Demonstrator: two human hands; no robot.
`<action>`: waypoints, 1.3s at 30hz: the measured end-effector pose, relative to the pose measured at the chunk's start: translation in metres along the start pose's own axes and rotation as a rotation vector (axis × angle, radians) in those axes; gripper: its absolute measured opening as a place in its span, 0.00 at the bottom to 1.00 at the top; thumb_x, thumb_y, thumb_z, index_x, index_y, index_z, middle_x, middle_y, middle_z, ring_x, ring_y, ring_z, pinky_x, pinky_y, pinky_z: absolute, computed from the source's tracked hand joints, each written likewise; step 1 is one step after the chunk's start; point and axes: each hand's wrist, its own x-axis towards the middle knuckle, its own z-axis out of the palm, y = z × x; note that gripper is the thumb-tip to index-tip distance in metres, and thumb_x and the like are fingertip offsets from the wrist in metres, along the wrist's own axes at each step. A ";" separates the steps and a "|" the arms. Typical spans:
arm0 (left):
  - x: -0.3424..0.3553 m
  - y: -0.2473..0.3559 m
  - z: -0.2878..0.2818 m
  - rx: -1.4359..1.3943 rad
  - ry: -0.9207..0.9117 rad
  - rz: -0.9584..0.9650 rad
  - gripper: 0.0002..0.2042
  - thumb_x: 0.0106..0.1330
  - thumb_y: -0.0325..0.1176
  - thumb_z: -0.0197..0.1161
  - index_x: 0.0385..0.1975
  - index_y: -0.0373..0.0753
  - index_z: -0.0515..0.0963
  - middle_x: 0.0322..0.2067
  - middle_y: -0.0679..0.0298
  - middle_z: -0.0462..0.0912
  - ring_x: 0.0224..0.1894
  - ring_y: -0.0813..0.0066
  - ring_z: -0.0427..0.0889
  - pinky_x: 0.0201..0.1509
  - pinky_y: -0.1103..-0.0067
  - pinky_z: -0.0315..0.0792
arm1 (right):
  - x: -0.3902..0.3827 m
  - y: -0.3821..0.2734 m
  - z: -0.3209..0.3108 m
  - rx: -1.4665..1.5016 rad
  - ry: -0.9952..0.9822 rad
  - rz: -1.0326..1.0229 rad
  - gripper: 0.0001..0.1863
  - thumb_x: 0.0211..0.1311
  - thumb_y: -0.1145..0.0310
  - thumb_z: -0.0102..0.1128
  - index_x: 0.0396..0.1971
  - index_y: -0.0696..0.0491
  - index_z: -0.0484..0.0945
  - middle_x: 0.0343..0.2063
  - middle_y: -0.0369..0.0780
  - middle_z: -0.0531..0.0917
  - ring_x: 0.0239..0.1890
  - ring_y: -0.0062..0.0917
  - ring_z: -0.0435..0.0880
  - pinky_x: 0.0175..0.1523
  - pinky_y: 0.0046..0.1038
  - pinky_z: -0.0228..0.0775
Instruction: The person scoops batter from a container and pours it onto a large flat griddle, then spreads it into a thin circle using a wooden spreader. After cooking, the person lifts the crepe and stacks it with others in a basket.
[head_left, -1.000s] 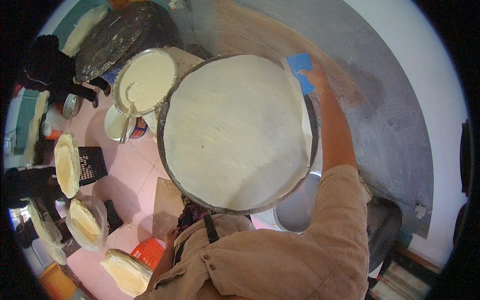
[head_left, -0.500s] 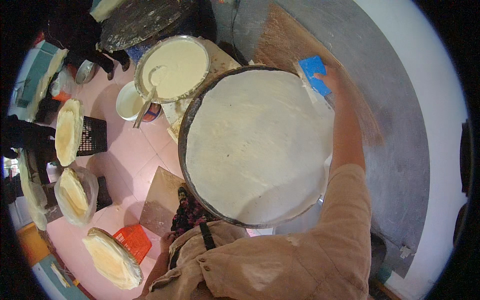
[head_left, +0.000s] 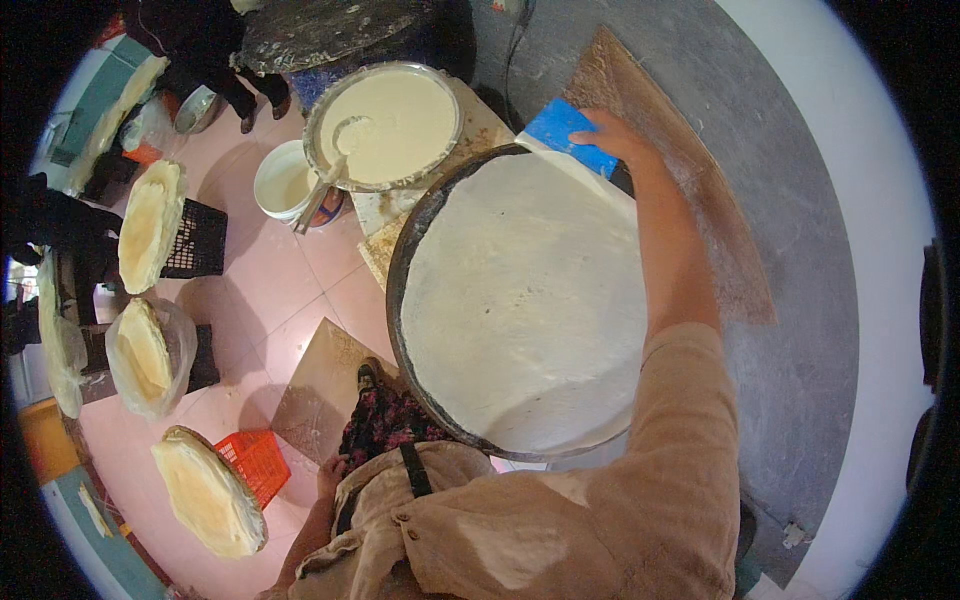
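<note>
My right hand [head_left: 617, 140] grips a blue flat scraper [head_left: 565, 133] at the far edge of a big round griddle [head_left: 397, 312]. A thin, pale sheet of batter [head_left: 520, 310] covers nearly all of the griddle, and its far right edge makes a straight cream-coloured line just under the scraper. The dark griddle rim shows beside my fingers; my forearm hides the sheet's right side. Low at my left side, my left hand [head_left: 331, 473] rests by dark patterned clothing, its fingers too small to read.
Left of the griddle stand a wide basin of batter [head_left: 388, 125] with a ladle [head_left: 335, 165] and a white bucket [head_left: 283, 185]. Stacks of thin round flatbreads [head_left: 205, 490] rest on crates at the left. A person in dark clothes [head_left: 195, 45] stands far left. A brown board [head_left: 670, 150] lies beyond the griddle.
My right hand has slid the scraper leftward along the griddle's far edge. The sheet's edge there now lies in a straight line. The whole view has shifted slightly.
</note>
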 end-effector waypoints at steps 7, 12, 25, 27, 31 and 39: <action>0.008 -0.041 0.006 -0.120 -0.011 0.012 0.13 0.64 0.34 0.53 0.43 0.36 0.79 0.32 0.60 0.81 0.36 0.66 0.79 0.43 0.74 0.71 | 0.022 -0.075 0.036 -0.224 -0.115 -0.270 0.32 0.52 0.57 0.65 0.57 0.53 0.69 0.54 0.46 0.74 0.57 0.39 0.71 0.60 0.38 0.61; -0.002 -0.043 0.014 -0.368 0.022 -0.047 0.13 0.65 0.33 0.52 0.43 0.35 0.79 0.32 0.58 0.80 0.36 0.69 0.78 0.43 0.75 0.70 | 0.013 -0.127 0.060 -0.228 -0.323 -0.486 0.30 0.51 0.57 0.64 0.55 0.52 0.71 0.48 0.48 0.78 0.51 0.40 0.76 0.55 0.39 0.65; -0.020 0.002 0.009 -0.472 0.098 -0.081 0.13 0.65 0.33 0.54 0.45 0.37 0.78 0.30 0.63 0.81 0.33 0.75 0.78 0.41 0.79 0.70 | -0.087 -0.244 0.155 -0.510 -0.716 -0.939 0.27 0.46 0.58 0.67 0.49 0.48 0.76 0.39 0.43 0.81 0.46 0.40 0.71 0.50 0.37 0.63; -0.020 -0.009 0.012 -0.439 0.113 -0.063 0.13 0.65 0.33 0.54 0.47 0.37 0.78 0.30 0.64 0.82 0.33 0.77 0.78 0.40 0.80 0.71 | -0.098 -0.239 0.174 -0.482 -0.756 -1.093 0.21 0.46 0.59 0.67 0.42 0.49 0.78 0.35 0.44 0.82 0.41 0.44 0.75 0.50 0.39 0.63; -0.020 -0.046 0.025 -0.616 0.119 -0.097 0.13 0.65 0.33 0.53 0.47 0.37 0.78 0.31 0.63 0.82 0.34 0.76 0.79 0.40 0.80 0.72 | -0.161 -0.267 0.197 -0.553 -0.999 -1.200 0.14 0.47 0.61 0.65 0.32 0.52 0.76 0.28 0.44 0.82 0.36 0.46 0.78 0.50 0.41 0.63; 0.001 -0.035 -0.017 -0.645 0.059 -0.072 0.11 0.67 0.32 0.56 0.45 0.35 0.77 0.34 0.60 0.82 0.33 0.72 0.80 0.39 0.77 0.74 | -0.275 -0.294 0.207 -0.199 -0.718 -1.185 0.12 0.48 0.63 0.64 0.33 0.49 0.75 0.29 0.42 0.80 0.38 0.37 0.78 0.50 0.37 0.61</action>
